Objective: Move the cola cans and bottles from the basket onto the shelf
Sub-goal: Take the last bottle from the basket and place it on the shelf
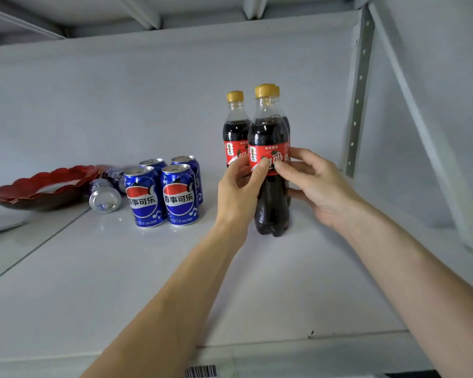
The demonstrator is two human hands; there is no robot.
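Three cola bottles with yellow caps and red labels stand on the white shelf (120, 268). The front bottle (269, 132) is held from both sides: my left hand (239, 192) grips its label from the left, and my right hand (314, 186) holds it from the right. A second bottle (235, 124) stands just behind on the left. The third bottle (277, 91) is mostly hidden behind the front one. Several blue cola cans (161, 192) stand upright in a cluster left of the bottles. The basket is out of view.
A red scalloped dish (41, 186) sits at the far left of the shelf. Beside it lie toppled cans (104, 196) on their sides. A perforated metal upright (359, 91) and a diagonal brace (426, 132) bound the right side. A barcode label (201, 371) is on the shelf's front edge.
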